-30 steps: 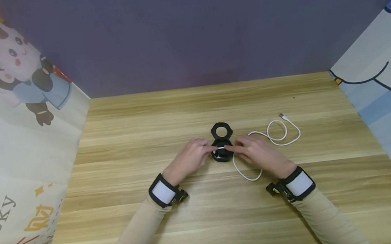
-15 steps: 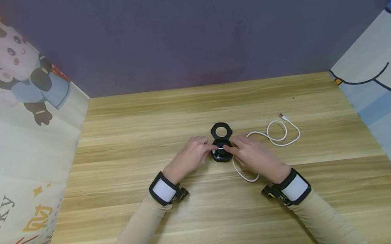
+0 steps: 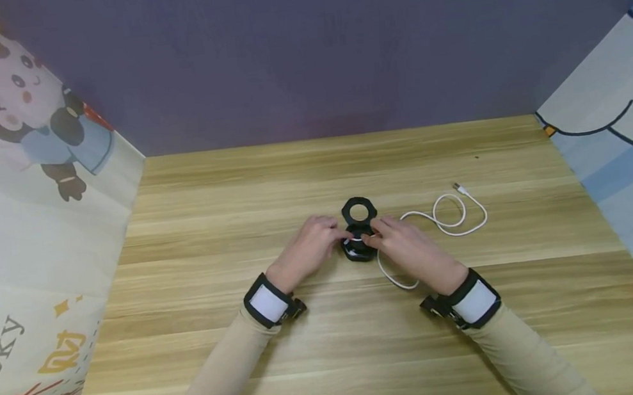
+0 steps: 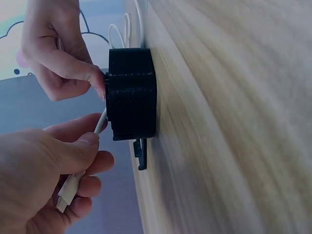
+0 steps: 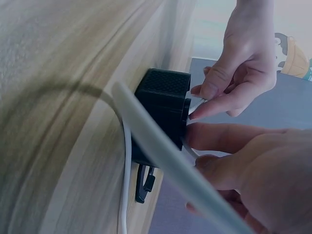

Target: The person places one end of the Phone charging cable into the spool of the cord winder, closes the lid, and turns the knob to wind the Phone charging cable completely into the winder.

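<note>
A black eight-sided box [image 3: 359, 255] lies on the table, its lid with a round hole [image 3: 346, 212] folded back behind it. A white USB cable [image 3: 383, 270] runs across the open box. My left hand [image 3: 307, 250] pinches the cable at the box's left; in the left wrist view its small connector [image 4: 71, 187] sits among the fingers. At the box's right, my right hand [image 3: 415, 253] holds the cable between thumb and fingers. Its index finger [image 5: 214, 136] touches the box's face in the right wrist view. The inside of the box is partly hidden by the fingers.
The cable's loose end with a USB plug [image 3: 459, 188] lies looped on the wooden table [image 3: 235, 193], right of the box. A dark wall [image 3: 302, 57] stands behind. Printed panels flank both sides. Each wrist wears a black strap with a camera.
My right hand has shifted slightly left, its index finger drawn in from a straighter reach over the box. The left hand has risen a little. The box and loose cable end stay put.
</note>
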A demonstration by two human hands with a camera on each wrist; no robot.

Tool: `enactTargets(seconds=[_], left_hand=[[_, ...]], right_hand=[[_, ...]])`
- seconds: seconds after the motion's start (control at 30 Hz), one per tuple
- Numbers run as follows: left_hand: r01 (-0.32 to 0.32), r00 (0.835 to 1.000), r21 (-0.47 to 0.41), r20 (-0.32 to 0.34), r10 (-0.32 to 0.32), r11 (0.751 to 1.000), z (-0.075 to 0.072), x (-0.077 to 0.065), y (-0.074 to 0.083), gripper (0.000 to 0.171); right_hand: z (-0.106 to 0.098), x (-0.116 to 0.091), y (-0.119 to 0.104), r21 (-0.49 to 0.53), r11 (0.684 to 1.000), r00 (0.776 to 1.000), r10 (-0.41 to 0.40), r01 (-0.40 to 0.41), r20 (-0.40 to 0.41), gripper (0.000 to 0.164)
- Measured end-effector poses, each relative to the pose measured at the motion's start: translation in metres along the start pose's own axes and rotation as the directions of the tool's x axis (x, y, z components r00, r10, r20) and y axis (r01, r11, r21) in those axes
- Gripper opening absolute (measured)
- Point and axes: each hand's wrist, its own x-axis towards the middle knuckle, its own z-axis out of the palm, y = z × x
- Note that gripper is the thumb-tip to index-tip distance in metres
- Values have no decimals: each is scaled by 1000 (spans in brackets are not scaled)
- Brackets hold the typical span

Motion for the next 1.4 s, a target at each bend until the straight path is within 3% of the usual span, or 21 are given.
enactTargets(seconds=[0.33, 0.5, 0.8, 1.1, 1.2, 1.4], left_hand=[[43, 999, -22, 20, -43, 999, 1, 6, -2, 17], [11, 999, 29, 42, -12, 1000, 5, 6, -2, 17], [10, 1000, 2, 30, -10, 1000, 9, 4, -4, 20], [-1, 995, 9, 95, 0, 1000, 5, -1, -1, 27], [7, 996, 26, 85, -9, 1000, 5, -3, 1, 26], [6, 1000, 99, -3, -5, 995, 3, -3, 8, 21]], right_hand=[[2, 1, 2, 3, 1000, 1000, -1, 1, -1, 33], [1, 2, 1, 6, 1000, 1000, 0, 0, 16, 33], [-2, 2, -1, 13, 1000, 999, 24, -25, 31, 31], [-1, 0, -1, 40, 998, 998, 38, -41, 56, 36], [-1, -1, 0, 46, 998, 998, 38, -41, 58, 36], [-1, 0, 1, 62, 998, 999, 27, -30, 44, 35]])
